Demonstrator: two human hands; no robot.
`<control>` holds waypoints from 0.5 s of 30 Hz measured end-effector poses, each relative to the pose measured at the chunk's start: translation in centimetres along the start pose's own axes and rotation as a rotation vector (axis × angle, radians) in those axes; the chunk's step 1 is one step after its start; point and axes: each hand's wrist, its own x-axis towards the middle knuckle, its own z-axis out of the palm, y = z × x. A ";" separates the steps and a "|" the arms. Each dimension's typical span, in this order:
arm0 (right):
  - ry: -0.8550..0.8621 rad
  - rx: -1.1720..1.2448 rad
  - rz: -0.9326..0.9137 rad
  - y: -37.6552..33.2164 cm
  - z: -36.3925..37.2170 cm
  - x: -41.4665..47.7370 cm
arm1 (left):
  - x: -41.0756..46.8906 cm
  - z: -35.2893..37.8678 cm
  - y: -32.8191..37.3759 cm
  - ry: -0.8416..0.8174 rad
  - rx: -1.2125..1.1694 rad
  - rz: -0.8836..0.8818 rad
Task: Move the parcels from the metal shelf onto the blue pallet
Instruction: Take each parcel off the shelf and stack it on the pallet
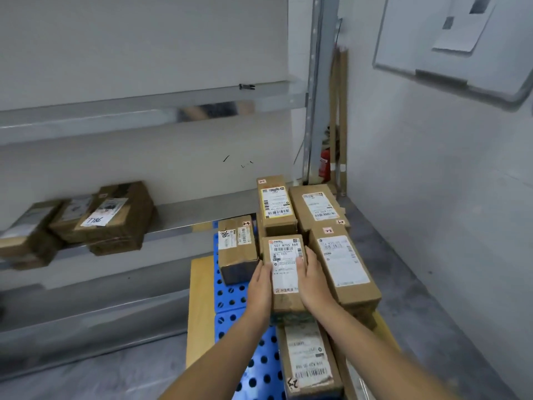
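Observation:
I hold a long brown cardboard parcel (284, 272) with a white label between both hands, over the stack on the blue perforated pallet (230, 295). My left hand (261, 287) grips its left side, my right hand (313, 280) its right side. Around it on the pallet lie several other labelled parcels: one at the back (277, 204), one at the back right (315, 207), one to the right (344, 268), a small one to the left (236, 249) and one in front (310, 362). On the metal shelf (184, 215) at the left sit more parcels (115, 217).
The shelf's upper level (144, 111) runs across the top left, its upright post (315, 90) stands behind the pallet. A red fire extinguisher (325, 166) stands in the corner. A whiteboard (455, 39) hangs on the right wall. Wooden boards (199, 307) lie under the pallet on the grey floor.

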 end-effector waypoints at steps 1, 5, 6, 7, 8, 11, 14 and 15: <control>-0.014 -0.031 0.001 0.2 -0.1 0.3 | 0.2 0.3 -0.1 0.011 -0.003 -0.018; -0.061 -0.150 0.051 0.3 -0.4 1.2 | 0.9 1.0 -0.9 0.045 -0.044 -0.062; -0.067 -0.162 0.050 0.2 -0.3 1.4 | 1.1 1.1 -1.1 0.052 -0.060 -0.067; -0.074 -0.170 0.047 0.1 -0.2 1.5 | 1.2 1.2 -1.2 0.058 -0.066 -0.070; -0.079 -0.177 0.044 0.0 -0.2 1.6 | 1.4 1.3 -1.2 0.063 -0.063 -0.069; -0.084 -0.210 0.025 0.1 -0.1 1.9 | 1.6 1.3 -1.3 0.057 -0.035 -0.062; -0.079 -0.233 -0.011 0.2 -0.1 2.0 | 1.6 1.4 -1.1 0.049 0.006 -0.045; -0.076 -0.239 -0.021 0.1 -0.1 2.0 | 1.6 1.5 -1.0 0.052 0.020 -0.036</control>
